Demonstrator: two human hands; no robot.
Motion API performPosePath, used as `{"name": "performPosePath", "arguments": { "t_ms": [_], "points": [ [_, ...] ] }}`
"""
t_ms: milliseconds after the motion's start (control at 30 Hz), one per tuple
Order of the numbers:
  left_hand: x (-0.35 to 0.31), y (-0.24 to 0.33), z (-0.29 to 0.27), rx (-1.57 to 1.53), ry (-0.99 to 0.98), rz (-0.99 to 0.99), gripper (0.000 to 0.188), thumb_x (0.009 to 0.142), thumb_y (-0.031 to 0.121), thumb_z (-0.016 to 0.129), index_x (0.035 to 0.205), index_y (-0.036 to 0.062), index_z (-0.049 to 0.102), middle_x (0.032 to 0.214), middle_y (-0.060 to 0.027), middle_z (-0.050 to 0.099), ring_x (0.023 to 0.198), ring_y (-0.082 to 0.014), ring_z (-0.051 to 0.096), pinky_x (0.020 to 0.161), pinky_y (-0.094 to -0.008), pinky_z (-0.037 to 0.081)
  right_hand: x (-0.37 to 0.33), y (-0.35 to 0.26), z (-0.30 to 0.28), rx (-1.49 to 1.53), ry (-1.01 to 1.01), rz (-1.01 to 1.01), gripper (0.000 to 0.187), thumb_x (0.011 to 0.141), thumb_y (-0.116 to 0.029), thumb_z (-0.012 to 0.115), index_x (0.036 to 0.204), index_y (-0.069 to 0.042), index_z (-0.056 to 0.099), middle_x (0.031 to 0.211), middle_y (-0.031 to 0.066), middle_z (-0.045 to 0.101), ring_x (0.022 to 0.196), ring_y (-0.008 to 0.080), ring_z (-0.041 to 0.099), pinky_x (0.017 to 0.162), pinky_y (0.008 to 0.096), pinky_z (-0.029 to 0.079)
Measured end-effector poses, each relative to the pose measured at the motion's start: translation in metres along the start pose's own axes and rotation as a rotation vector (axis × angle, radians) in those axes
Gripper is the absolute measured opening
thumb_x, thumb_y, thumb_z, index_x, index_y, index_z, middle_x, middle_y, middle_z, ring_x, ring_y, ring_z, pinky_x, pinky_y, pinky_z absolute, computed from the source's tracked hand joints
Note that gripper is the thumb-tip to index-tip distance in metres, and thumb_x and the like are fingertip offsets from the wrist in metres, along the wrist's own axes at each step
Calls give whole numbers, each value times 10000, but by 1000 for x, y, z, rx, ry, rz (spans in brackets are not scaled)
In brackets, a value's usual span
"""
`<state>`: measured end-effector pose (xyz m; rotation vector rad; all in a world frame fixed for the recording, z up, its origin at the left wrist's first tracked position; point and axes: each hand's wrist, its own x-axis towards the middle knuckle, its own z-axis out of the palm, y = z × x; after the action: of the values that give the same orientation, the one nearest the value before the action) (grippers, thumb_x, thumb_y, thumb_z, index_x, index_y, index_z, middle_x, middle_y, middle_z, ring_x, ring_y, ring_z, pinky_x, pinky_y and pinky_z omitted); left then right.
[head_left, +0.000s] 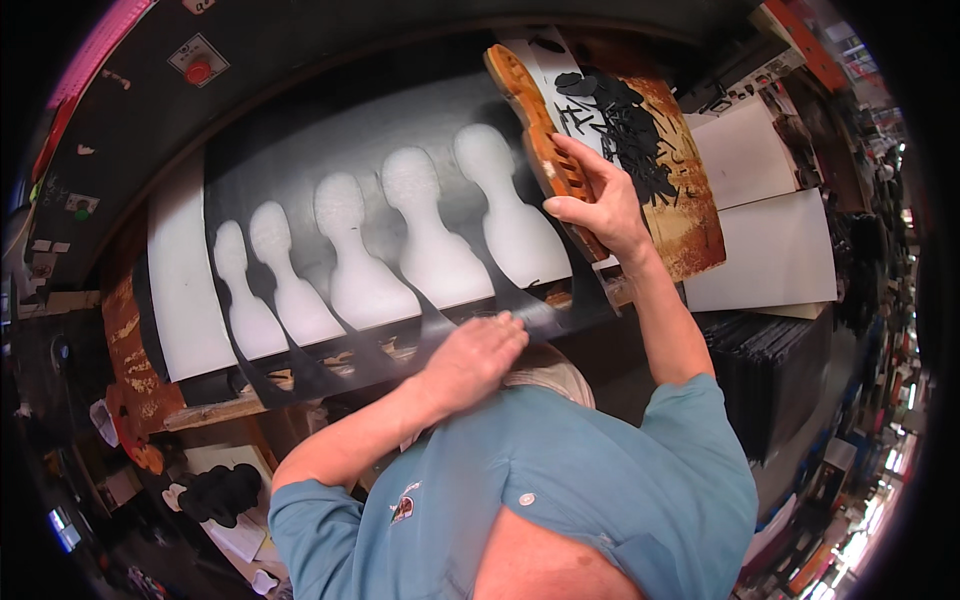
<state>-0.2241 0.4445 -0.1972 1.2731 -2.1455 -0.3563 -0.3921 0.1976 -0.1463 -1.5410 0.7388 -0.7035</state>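
Note:
A black sheet (285,135) lies over a white board, and several insole-shaped holes (455,265) in it show the white beneath. Its near edge hangs over the front of the bench in narrow strips. My left hand (475,358) is closed at this near edge, fingers curled against the sheet; the fingertips are partly hidden. With thumb and fingers, my right hand (603,205) grips a long orange-brown cutting die (530,105) with slots along it. The die is at the sheet's right side, slanting away from me, beside the largest hole.
Black offcuts (630,130) are heaped on the worn brown board (697,235) at the right. Behind the sheet is a dark machine beam with a red button (198,72). White boards (760,250) and a stack of black sheets (765,385) are further right.

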Motion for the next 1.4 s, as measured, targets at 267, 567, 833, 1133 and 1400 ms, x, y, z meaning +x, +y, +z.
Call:
{"name": "performPosePath", "arguments": {
  "t_ms": [267, 567, 833, 1133, 1400],
  "points": [
    [14, 39, 45, -591, -382, -157, 80, 879, 58, 673, 902, -13, 702, 876, -229, 724, 825, -444, 708, 717, -499, 591, 25, 32, 30, -715, 7, -102, 940, 692, -416, 834, 1520, -30, 614, 1486, 300, 505, 1368, 432, 509, 1154, 499, 489],
    [4, 10, 134, -258, -427, -261, 131, 964, 96, 588, 980, -12, 660, 982, -203, 733, 851, -404, 754, 752, -523, 619, -12, 55, 53, -873, 119, -299, 797, 661, -333, 814, 1383, -17, 701, 1430, 279, 498, 1229, 462, 536, 1038, 534, 536],
    [-19, 12, 18, -789, -522, -238, 355, 1034, 166, 668, 1371, 62, 708, 1228, -185, 778, 1074, -345, 763, 945, -476, 614, -19, 49, 52, -944, 75, -280, 842, 665, -339, 830, 1422, -5, 676, 1518, 312, 467, 1289, 500, 532, 1057, 558, 532],
    [-142, -154, -151, 768, 323, -832, 618, 1060, 272, 701, 1569, -9, 494, 1654, -336, 414, 1542, -519, 394, 1268, -585, 334, -20, 54, 51, -969, 51, -292, 855, 664, -328, 855, 1423, 15, 668, 1536, 294, 477, 1274, 462, 536, 1085, 517, 505],
    [-171, -155, -130, 670, 357, -822, 727, 1044, 273, 709, 1589, -101, 407, 1675, -417, 303, 1549, -594, 320, 1274, -651, 283, -21, 30, 92, -816, 134, -53, 894, 690, -258, 916, 1488, 17, 624, 1574, 287, 477, 1390, 406, 530, 1162, 463, 483]
  ]
}}
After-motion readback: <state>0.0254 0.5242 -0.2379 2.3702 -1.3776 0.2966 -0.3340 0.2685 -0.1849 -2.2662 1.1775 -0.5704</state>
